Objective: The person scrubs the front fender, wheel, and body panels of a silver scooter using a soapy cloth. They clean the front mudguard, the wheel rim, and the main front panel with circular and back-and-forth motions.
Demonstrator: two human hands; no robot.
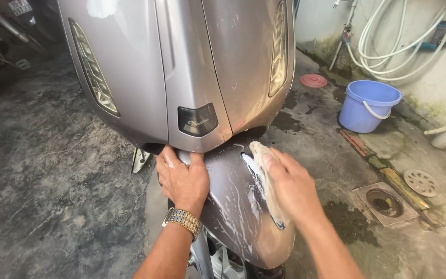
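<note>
Suds streak the curved grey fender (233,206); right hand (292,188) fingers hold a limp cloth (264,175), left hand (183,178) fingers spread flat.

Front fender (233,206): silver-grey, curved, streaked with white soap suds, below the scooter's front panel. Cloth (265,178): pale, soapy, bunched, pressed against the fender's right side.

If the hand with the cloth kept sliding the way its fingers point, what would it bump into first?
The right hand presses a soapy cloth on the front fender, fingers pointing up and left. Going on, it would likely meet the lower edge of the scooter's silver front panel, though depth is hard to judge.
</note>
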